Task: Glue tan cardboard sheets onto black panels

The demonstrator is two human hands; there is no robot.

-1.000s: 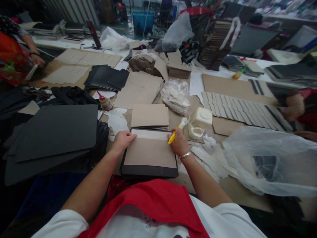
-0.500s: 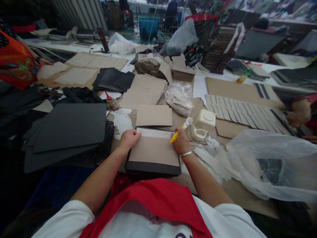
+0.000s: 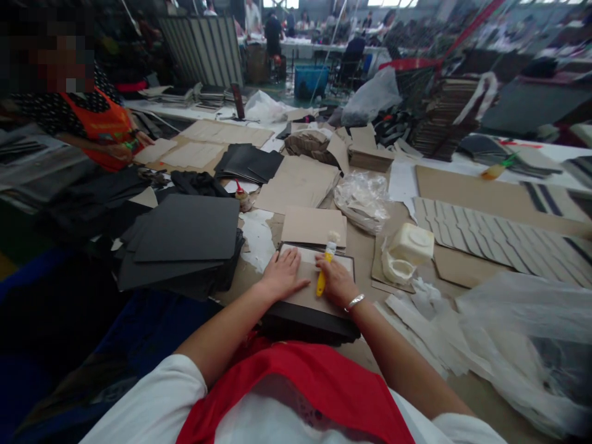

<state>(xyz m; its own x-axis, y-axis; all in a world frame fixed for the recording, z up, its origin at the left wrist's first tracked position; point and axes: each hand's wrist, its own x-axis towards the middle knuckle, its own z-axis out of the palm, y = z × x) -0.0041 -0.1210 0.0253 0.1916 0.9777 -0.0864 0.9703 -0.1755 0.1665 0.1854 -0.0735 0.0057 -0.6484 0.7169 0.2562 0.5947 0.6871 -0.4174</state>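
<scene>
In front of me a beige board (image 3: 308,296) with a whitish strip along its far edge lies on a stack of black sheets (image 3: 309,324). My left hand (image 3: 283,275) rests flat on the board's left part, fingers spread. Between the fingers of my right hand (image 3: 337,280) is a yellow-handled brush (image 3: 327,266), its pale bristles pointing away from me. That hand also rests on the board's right side. Just beyond lies a small stack of beige boards (image 3: 314,226). To the right sits a cut-open white plastic jug (image 3: 409,253) with whitish residue.
Large black sheets (image 3: 187,228) are piled at my left. A small bottle with a red tip (image 3: 243,196) stands behind them. Overlapping grey strips (image 3: 490,237) and clear plastic sheeting (image 3: 522,333) lie at the right. Another person in an orange apron (image 3: 108,126) works at the far left.
My left hand has gone from pinching the board's far left edge to lying flat on it. My right hand has shifted inward over the board with the brush. The view has turned left.
</scene>
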